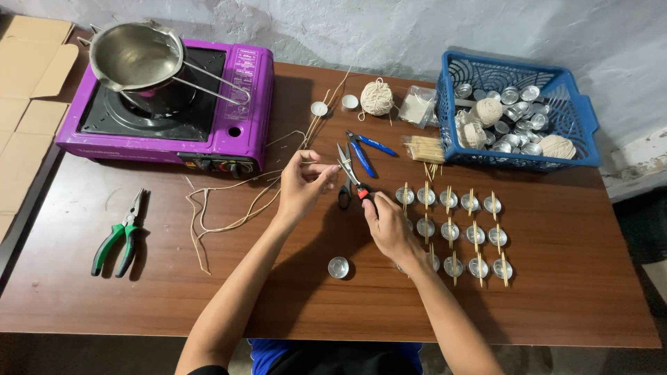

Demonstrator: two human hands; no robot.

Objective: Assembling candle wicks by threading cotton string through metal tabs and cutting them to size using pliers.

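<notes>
Hands at mid-bench: my left hand (303, 182) pinches a pale wick string (236, 201) taut; my right hand (386, 223) is closed on the scissors (347, 177), blades up by the string.

I judge the step as cutting a wick length; next calls for a clean snip at the pinch. The string is limp, waxy cord trailing toward the bench's left edge. Shiny round foil cups (451, 226) with wooden sticks across them sit in rows right of my hands.

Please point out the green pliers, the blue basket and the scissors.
green pliers (118, 239): head view, on the green handles.
blue basket (587, 114): head view, on the right rim.
scissors (345, 167): head view, on the blades near the pivot.
</notes>
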